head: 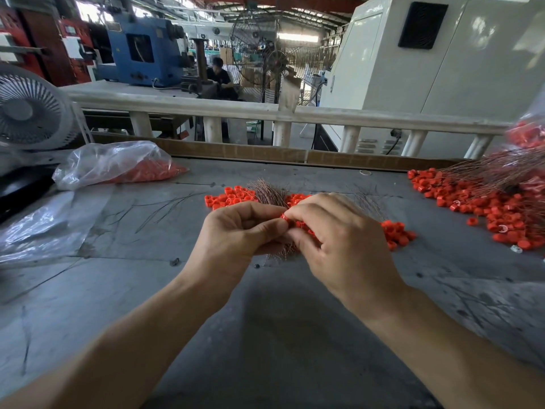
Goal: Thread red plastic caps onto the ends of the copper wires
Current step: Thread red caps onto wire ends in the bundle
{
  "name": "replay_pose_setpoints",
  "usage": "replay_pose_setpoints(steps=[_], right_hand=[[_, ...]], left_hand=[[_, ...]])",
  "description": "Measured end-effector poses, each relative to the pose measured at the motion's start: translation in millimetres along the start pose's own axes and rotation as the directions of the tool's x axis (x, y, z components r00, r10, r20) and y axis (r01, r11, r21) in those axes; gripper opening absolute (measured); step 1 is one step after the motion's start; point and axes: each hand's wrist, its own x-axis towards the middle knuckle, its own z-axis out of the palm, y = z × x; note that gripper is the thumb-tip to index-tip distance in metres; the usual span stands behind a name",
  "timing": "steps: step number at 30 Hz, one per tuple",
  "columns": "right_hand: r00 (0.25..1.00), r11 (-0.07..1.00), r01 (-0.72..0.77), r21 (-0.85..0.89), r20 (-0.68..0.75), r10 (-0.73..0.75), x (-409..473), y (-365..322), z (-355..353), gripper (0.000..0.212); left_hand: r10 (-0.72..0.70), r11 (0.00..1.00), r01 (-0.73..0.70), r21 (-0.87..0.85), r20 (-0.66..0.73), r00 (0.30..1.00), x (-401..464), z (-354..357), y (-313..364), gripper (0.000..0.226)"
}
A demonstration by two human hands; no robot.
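My left hand (pixel 236 231) grips a bundle of thin copper wires (pixel 268 191) that fans out above and below the fist. My right hand (pixel 339 237) pinches a small red plastic cap (pixel 284 216) right against the left thumb and fingertips. Whether a wire is in the cap is hidden by the fingers. A pile of loose red caps (pixel 228 197) lies on the grey table (pixel 265 320) just behind both hands, partly covered by them.
A second, larger pile of red caps (pixel 483 208) with capped wires (pixel 495 172) lies at the right. A clear plastic bag of caps (pixel 118 165) sits at the far left, a flat plastic sheet (pixel 38 225) beside it. A white fan (pixel 29 107) stands at the left edge.
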Motion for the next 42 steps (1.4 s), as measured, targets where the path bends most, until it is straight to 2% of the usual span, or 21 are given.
replay_pose_setpoints(steps=[10, 19, 22, 28, 32, 36, 42], right_hand=[[0.998, 0.997, 0.048, -0.057, 0.03, -0.047, -0.2, 0.4, 1.5, 0.005], [0.998, 0.994, -0.061, 0.096, -0.004, 0.061, -1.8, 2.2, 1.6, 0.005], [0.998, 0.992, -0.044, 0.12, -0.031, 0.048, -2.4, 1.2, 2.6, 0.006], [0.997, 0.998, 0.043, 0.051, -0.072, -0.039, -1.5, 4.7, 1.2, 0.009], [0.994, 0.997, 0.072, 0.04, -0.084, -0.069, -1.0, 5.7, 0.6, 0.01], [0.996, 0.995, 0.082, 0.063, -0.032, -0.08, 1.4, 8.5, -3.3, 0.008], [1.0, 0.992, 0.017, 0.128, -0.012, -0.016, 0.3, 2.9, -3.2, 0.016]], left_hand=[[-0.127, 0.992, 0.127, 0.012, 0.017, 0.992, 1.0, -2.6, 1.6, 0.021], [-0.187, 0.967, 0.2, -0.159, 0.092, 0.978, 0.0, -0.5, 3.2, 0.033], [-0.198, 0.961, 0.212, -0.18, 0.093, 0.976, 0.4, 0.1, 3.0, 0.031], [-0.21, 0.955, 0.228, -0.191, 0.11, 0.972, 1.3, -1.3, 1.9, 0.026], [-0.203, 0.957, 0.227, -0.178, 0.145, 0.968, 1.8, -3.6, 0.2, 0.024], [-0.19, 0.962, 0.213, -0.17, 0.138, 0.972, 3.7, -5.6, -0.9, 0.02], [-0.084, 0.983, 0.098, -0.155, 0.094, 0.992, 4.3, -4.2, -0.4, 0.03]])
